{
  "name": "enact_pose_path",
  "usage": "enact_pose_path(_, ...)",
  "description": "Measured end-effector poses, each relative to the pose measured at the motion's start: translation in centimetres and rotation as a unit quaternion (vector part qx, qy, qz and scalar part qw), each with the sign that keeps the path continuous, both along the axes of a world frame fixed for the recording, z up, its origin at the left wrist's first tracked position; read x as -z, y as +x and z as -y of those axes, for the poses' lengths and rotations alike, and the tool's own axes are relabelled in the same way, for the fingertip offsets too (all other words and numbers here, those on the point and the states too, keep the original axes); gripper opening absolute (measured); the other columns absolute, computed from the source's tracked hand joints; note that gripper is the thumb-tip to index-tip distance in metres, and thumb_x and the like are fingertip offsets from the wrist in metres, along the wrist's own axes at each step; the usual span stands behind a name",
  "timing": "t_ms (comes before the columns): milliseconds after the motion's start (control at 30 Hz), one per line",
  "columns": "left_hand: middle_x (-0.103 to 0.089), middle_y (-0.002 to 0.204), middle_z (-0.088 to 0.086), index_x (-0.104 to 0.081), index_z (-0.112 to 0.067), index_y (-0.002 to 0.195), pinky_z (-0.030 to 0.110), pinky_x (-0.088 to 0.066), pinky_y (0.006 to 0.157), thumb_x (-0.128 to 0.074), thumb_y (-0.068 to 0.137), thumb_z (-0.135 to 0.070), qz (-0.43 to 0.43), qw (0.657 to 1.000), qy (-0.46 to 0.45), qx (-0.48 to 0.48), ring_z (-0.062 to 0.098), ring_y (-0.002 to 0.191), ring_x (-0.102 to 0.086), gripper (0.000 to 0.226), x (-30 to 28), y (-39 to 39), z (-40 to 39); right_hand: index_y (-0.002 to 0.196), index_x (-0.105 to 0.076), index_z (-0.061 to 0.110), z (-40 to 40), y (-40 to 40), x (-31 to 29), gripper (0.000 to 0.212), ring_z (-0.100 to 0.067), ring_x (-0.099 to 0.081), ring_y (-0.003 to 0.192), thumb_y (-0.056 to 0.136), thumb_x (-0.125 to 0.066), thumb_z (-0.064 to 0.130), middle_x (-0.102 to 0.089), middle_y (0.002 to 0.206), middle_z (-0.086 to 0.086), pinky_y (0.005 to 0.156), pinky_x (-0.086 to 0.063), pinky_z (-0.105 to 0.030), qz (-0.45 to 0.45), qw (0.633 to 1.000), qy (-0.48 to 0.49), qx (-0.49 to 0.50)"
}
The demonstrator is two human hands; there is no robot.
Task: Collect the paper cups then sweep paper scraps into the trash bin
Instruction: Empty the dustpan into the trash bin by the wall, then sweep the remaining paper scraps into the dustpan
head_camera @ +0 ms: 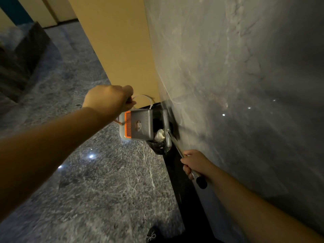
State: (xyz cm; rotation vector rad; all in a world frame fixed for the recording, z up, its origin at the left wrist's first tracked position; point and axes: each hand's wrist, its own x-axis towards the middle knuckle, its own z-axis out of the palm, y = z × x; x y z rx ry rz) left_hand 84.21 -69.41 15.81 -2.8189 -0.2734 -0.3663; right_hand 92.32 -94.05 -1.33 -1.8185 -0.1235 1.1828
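My left hand (109,99) grips the handle of a grey dustpan (135,124) with an orange comb edge, held tipped over a trash bin (158,146) lined with a black bag. White crumpled paper (159,135) lies inside the bin. My right hand (196,163) holds a metal broom handle (177,146) with a black end cap. The grey broom head (166,123) hangs over the bin, right beside the dustpan. No paper cups show.
A glossy marble wall (236,76) rises close on the right, and a yellow wall (114,41) stands behind the bin. A black baseboard strip (184,190) runs along the grey stone floor (96,181). A dark block (22,58) sits far left. A shoe tip (152,235) is below.
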Motion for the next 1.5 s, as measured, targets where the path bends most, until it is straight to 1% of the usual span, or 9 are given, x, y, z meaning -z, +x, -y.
enact_pose_path(67,-0.063,0.073,0.014,-0.064,-0.006,0.100,0.033,-0.045,0.050,-0.064,0.091,-0.031,0.011,1.000,-0.010,-0.022,0.030,0.055,-0.053,0.027,-0.1,-1.5,-0.4,0.128,-0.046,0.011,-0.4,-0.4,0.0,0.033,-0.013,-0.044,0.039,0.096,-0.047,0.004,-0.047,0.043,-0.004,0.036,-0.037,-0.021,-0.008,1.000,0.012,0.000)
enact_pose_path(300,-0.067,0.080,0.015,-0.065,-0.008,0.103,0.028,-0.036,0.051,-0.068,0.089,-0.034,0.088,0.990,-0.046,-0.102,0.035,0.063,-0.062,0.029,-0.1,-8.1,-2.5,0.118,-0.046,0.000,-2.5,-2.4,-2.5,0.025,-0.011,-0.043,0.037,0.093,-0.050,0.003,-0.047,0.043,-0.002,0.037,-0.038,-0.020,0.018,0.998,0.048,-0.027)
enact_pose_path(467,-0.066,0.077,0.019,-0.065,-0.009,0.105,0.029,-0.035,0.052,-0.071,0.086,-0.035,0.123,0.978,-0.070,-0.152,0.038,0.062,-0.061,0.033,0.6,-14.3,-5.2,0.127,-0.047,0.013,-5.9,-5.9,-3.9,0.034,-0.012,-0.046,0.040,0.094,-0.051,0.005,-0.051,0.047,-0.003,0.038,-0.040,-0.021,0.041,0.995,0.049,-0.071)
enact_pose_path(567,-0.067,0.079,0.021,-0.064,-0.012,0.107,0.033,-0.039,0.052,-0.070,0.086,-0.040,0.136,0.962,-0.100,-0.213,0.042,0.066,-0.062,0.035,1.8,-18.7,-6.7,0.140,-0.039,0.012,-8.7,-8.9,-4.0,0.050,-0.012,-0.046,0.041,0.093,-0.051,0.004,-0.051,0.046,-0.004,0.039,-0.039,-0.020,0.055,0.992,0.043,-0.104)
enact_pose_path(700,-0.069,0.082,0.018,-0.064,-0.017,0.110,0.031,-0.035,0.055,-0.067,0.087,-0.042,0.161,0.930,-0.155,-0.293,0.040,0.071,-0.064,0.034,4.2,-25.4,-8.5,0.137,-0.042,0.011,-13.1,-13.0,-3.5,0.049,-0.014,-0.045,0.040,0.090,-0.053,0.003,-0.052,0.046,-0.004,0.038,-0.036,-0.021,0.046,0.988,0.026,-0.143)
enact_pose_path(900,-0.071,0.085,0.002,-0.065,-0.028,0.109,0.029,-0.040,0.059,-0.067,0.087,-0.044,0.233,0.825,-0.265,-0.442,0.027,0.077,-0.064,0.028,7.0,-36.6,-9.9,0.140,-0.041,0.018,-20.3,-21.3,-1.0,0.050,-0.013,-0.046,0.036,0.092,-0.050,0.003,-0.053,0.051,-0.006,0.037,-0.036,-0.021,0.036,0.975,-0.021,-0.220)
enact_pose_path(1100,-0.055,0.071,-0.012,-0.061,-0.027,0.093,0.027,-0.038,0.050,-0.068,0.087,-0.040,0.270,0.703,-0.330,-0.569,0.008,0.063,-0.052,0.016,10.1,-47.4,-9.9,0.139,-0.041,0.015,-25.9,-29.4,0.1,0.048,-0.012,-0.045,0.038,0.094,-0.052,0.004,-0.051,0.054,-0.007,0.035,-0.036,-0.020,0.043,0.938,-0.053,-0.341)
enact_pose_path(1267,-0.064,0.071,0.004,-0.067,-0.016,0.084,0.039,-0.050,0.060,-0.068,0.086,-0.038,0.306,0.600,-0.343,-0.655,0.022,0.068,-0.059,0.023,10.8,-55.5,-9.8,0.138,-0.044,0.014,-31.1,-36.0,0.9,0.045,-0.010,-0.041,0.035,0.095,-0.049,0.001,-0.048,0.057,-0.008,0.032,-0.032,-0.016,0.044,0.891,-0.085,-0.445)
enact_pose_path(1500,-0.063,0.073,-0.002,-0.066,-0.022,0.081,0.032,-0.041,0.061,-0.070,0.082,-0.045,0.371,0.451,-0.302,-0.754,0.023,0.073,-0.059,0.024,10.8,-63.3,-9.7,0.134,-0.046,0.018,-38.6,-45.2,2.4,0.042,-0.008,-0.039,0.035,0.095,-0.046,0.000,-0.047,0.060,-0.008,0.034,-0.031,-0.015,0.032,0.794,-0.113,-0.596)
